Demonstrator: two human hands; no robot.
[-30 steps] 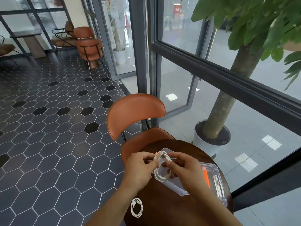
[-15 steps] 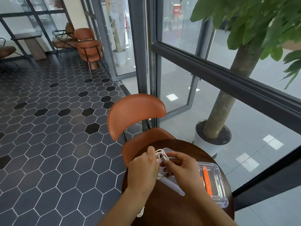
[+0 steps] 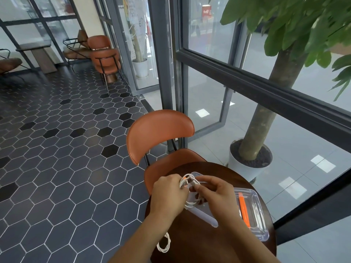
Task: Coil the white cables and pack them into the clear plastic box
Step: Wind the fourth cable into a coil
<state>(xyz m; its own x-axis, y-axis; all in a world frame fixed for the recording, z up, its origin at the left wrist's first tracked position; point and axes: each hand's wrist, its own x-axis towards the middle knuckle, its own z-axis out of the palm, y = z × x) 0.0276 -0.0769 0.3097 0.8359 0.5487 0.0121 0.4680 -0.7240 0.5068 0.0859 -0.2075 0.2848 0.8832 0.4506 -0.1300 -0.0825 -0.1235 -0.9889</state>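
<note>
Both hands hold one coiled white cable (image 3: pixel 190 202) just above the round dark wooden table (image 3: pixel 191 242). My left hand (image 3: pixel 169 194) grips the coil's left side. My right hand (image 3: pixel 214 192) pinches its top, where the plug end (image 3: pixel 188 182) sticks out. Under and behind the hands lies the clear plastic box (image 3: pixel 256 211) with an orange strip (image 3: pixel 244 209) inside; its clear lid part (image 3: pixel 204 216) reaches toward me. A second coiled white cable (image 3: pixel 164 243) rests on the table's near left edge, partly hidden by my left forearm.
An orange chair (image 3: pixel 159 133) stands directly behind the table. A potted tree (image 3: pixel 250 160) in a white pot sits beyond the glass wall at right. Hexagon-tiled floor spreads to the left, with more orange chairs (image 3: pixel 103 52) far back.
My hands closed in on the coil and my left hand shifted over its left side. The view tilted slightly; the spare coil is now half hidden by my forearm.
</note>
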